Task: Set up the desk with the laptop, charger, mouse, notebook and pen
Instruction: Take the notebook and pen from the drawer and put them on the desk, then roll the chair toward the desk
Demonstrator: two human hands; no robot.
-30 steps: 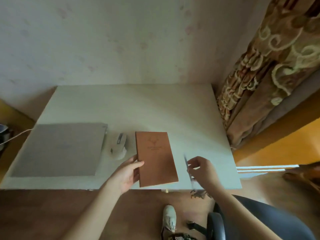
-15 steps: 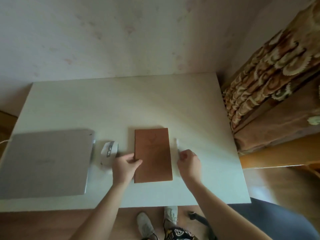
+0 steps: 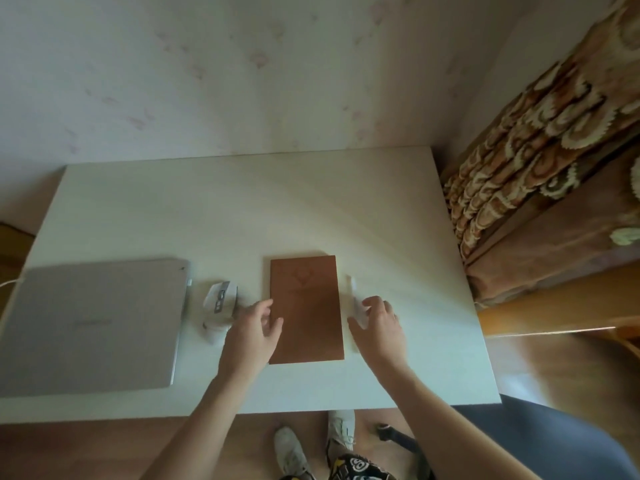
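- The desk (image 3: 242, 209) is white and mostly bare toward the wall.
- The laptop (image 3: 93, 323) lies closed at the desk's left end, a thin white cable (image 3: 10, 283) reaching its far left corner.
- The notebook (image 3: 304, 308) lies flat near the front edge, its long axis running away from the person.
- The mouse (image 3: 219, 306) sits between laptop and notebook, apart from both.
- The left hand (image 3: 254, 332) rests at the notebook's left edge, fingers loose and spread, grasping nothing; its thumb overlaps the cover.
- The right hand (image 3: 379, 325) is nearer the pen, fingers slack and over its near end; whether they pinch it I cannot tell.
- The pen (image 3: 351, 292) lies just right of the notebook, parallel to its long edge, pointing away from the fingers.
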